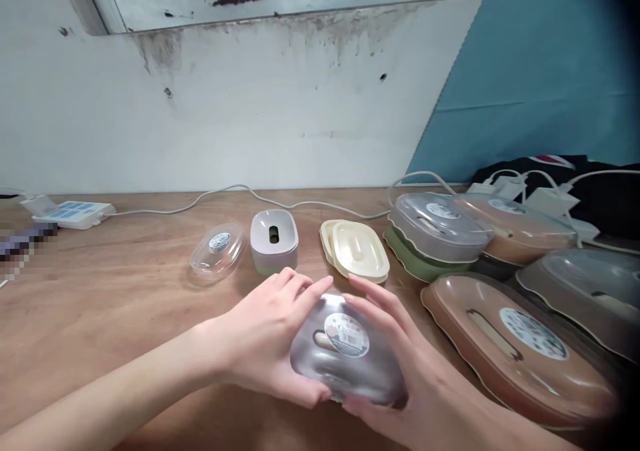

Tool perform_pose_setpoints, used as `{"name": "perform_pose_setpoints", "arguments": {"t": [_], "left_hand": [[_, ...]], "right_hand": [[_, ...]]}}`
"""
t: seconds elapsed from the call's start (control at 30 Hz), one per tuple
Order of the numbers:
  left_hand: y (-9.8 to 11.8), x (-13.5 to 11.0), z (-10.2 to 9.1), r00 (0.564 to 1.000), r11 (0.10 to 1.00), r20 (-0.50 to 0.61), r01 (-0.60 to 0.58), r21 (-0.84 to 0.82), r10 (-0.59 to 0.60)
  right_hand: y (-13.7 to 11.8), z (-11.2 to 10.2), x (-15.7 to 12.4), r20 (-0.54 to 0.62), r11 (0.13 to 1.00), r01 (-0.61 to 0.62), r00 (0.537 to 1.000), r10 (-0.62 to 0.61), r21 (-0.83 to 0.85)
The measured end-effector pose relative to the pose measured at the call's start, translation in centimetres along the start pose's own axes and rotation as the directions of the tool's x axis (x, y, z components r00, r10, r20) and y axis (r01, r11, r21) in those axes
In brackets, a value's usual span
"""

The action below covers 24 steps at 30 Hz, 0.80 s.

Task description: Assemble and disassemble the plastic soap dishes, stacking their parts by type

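Note:
Both my hands grip a small grey soap box with a clear lid and a round sticker [345,351] just above the wooden table [125,284]. My left hand [265,337] wraps its left side, fingers curled over the top edge. My right hand [400,357] clasps its right side and underside. Behind it stand a white-grey box base with a slot [274,239], a loose clear lid [219,249] and two stacked cream trays [356,249].
Several larger lidded boxes sit at the right: a green one [435,234], brown ones [520,351] [515,227] and a grey one [585,297]. A white power strip [70,213] and cables [240,191] lie along the wall. White chargers [545,201] rest on dark cloth.

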<state>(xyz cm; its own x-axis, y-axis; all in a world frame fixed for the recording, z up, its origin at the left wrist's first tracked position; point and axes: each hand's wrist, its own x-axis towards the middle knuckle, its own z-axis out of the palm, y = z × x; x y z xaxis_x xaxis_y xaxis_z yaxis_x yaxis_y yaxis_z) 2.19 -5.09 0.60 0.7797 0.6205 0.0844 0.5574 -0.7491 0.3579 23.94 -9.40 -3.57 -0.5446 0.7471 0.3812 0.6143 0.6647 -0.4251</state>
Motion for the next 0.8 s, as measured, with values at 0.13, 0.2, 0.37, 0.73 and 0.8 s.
{"name": "perform_pose_setpoints", "arguments": {"t": [0.13,0.2,0.37,0.73,0.8], "left_hand": [[0.2,-1.7,-1.6,0.985,0.998,-0.162,0.068,-0.001,-0.067],[-0.5,-2.8,-3.3,0.926,0.981,-0.332,0.194,0.001,-0.183],[-5.5,-4.9,-6.2,0.422,0.511,-0.480,0.857,-0.064,-0.769],[-10.0,-4.0,-4.1,0.391,0.378,-0.191,0.920,0.101,-0.901],[-10.7,-4.0,-4.5,0.415,0.403,-0.172,0.910,0.103,-0.893]], "right_hand": [[1.2,1.0,-1.3,0.022,0.990,-0.133,0.991,0.132,0.054],[1.3,1.4,-1.4,0.014,0.988,-0.147,0.989,0.146,0.046],[1.1,1.3,-1.2,0.068,0.994,-0.063,0.995,0.069,-0.088],[0.8,0.5,-1.1,0.073,0.984,0.069,0.996,-0.058,-0.166],[0.8,0.6,-1.0,0.074,0.984,0.071,0.995,-0.060,-0.164]]}}
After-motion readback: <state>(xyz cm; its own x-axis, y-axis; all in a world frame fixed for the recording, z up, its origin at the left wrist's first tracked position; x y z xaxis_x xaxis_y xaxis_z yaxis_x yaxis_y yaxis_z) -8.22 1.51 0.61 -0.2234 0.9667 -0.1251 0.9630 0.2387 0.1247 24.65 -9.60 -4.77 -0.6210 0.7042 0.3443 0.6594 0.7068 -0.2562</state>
